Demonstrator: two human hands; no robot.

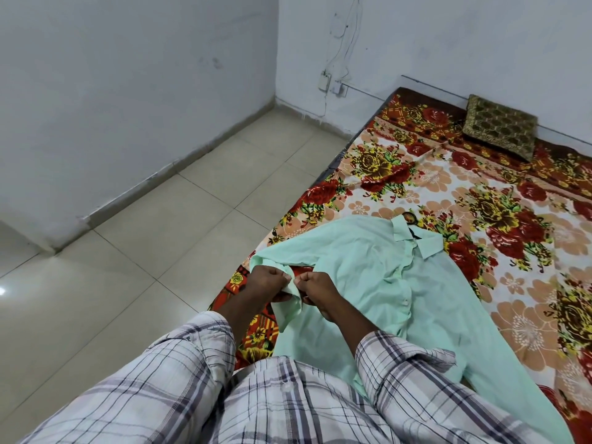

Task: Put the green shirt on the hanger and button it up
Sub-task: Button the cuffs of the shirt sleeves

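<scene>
While curled — right hand (320, 291) on cuff (290, 310)

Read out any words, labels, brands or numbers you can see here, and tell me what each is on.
No text can be read anywhere.
green shirt: dark patch inside the collar, maybe a label, too small to read.
wall socket box: no legible marking.

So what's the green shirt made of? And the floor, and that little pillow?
The green shirt looks like thin, soft woven cloth, matte: it wrinkles and lies limp. The floor seems to be glazed tile, glossy: straight joint lines and a bright reflection. The pillow looks like fabric with slightly shiny gold patterning, perhaps brocade.
</scene>
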